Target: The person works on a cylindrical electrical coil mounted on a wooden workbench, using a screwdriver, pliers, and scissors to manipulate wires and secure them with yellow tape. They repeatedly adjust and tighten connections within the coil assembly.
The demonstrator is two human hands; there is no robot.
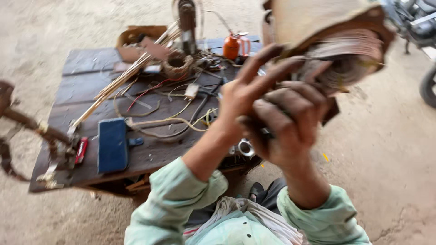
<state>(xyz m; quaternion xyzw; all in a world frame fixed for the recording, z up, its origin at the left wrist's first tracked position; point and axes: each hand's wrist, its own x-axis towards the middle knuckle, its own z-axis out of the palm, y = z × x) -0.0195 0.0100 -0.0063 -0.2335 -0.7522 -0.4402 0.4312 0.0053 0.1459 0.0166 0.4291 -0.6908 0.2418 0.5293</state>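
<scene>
Copper winding: a worn motor coil (pixel 349 59), blurred, is raised above the far right corner of a low bench.
Right hand: the right hand (pixel 290 122) is clenched against the coil's underside, gripping it.
Left hand: the left hand (pixel 247 90) is spread, fingers (pixel 268 56) reaching up to the coil's near edge.
Bench: a dark wooden table (pixel 86 68) carries loose wires (pixel 168 122), a blue case (pixel 112 145), a wound ring (pixel 178 64) and an orange oil can (pixel 231 46).
Clothing: pale green sleeves (pixel 181 195).
</scene>
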